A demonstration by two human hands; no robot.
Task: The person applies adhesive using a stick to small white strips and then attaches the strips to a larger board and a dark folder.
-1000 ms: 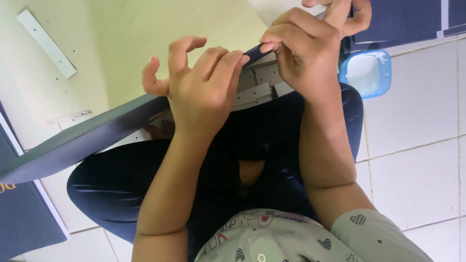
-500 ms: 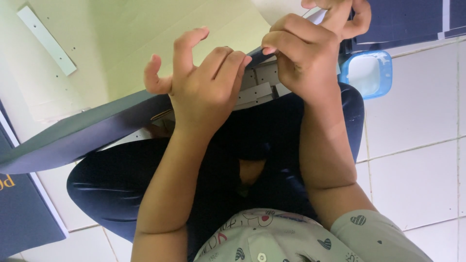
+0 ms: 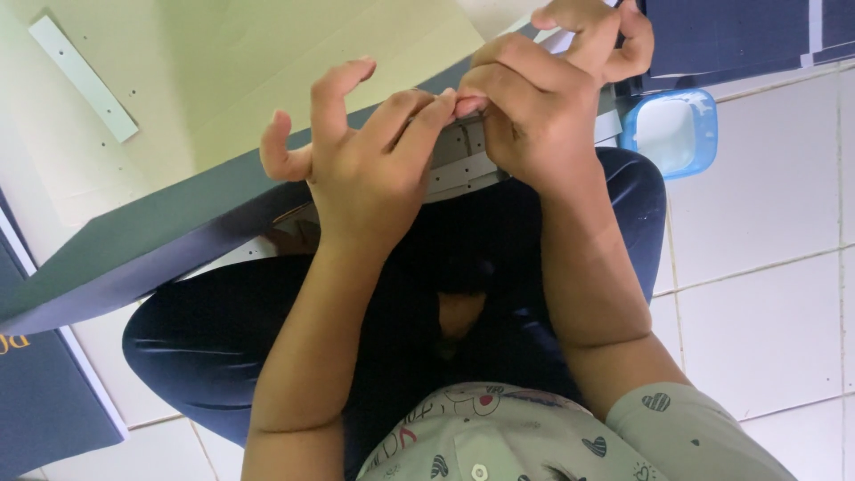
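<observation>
The folded board (image 3: 169, 232) is dark grey-green outside and pale cream inside — a cream strip (image 3: 82, 77) with small holes lies on it. The tub (image 3: 673, 132) is light blue with a white middle. Trousers (image 3: 214, 338) are navy; the shirt (image 3: 534, 436) is grey with hearts — floor tiles (image 3: 766, 294) white.

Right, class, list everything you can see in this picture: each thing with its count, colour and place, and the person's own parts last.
Folder board: one, dark grey-green outside, cream inside, across the lap, upper left.
Pale strips: a few, light grey with small holes, on the board's edge under the fingers.
Loose strip: one, pale, with holes, top left on the cream surface.
Small tub: one, blue rim, white inside, on the floor, upper right.
Dark blue covers: lower left; more at top right.
Tiled floor: white, right side.
Left hand: fingers pressing the strips.
Right hand: fingers pinching at the same edge.
</observation>
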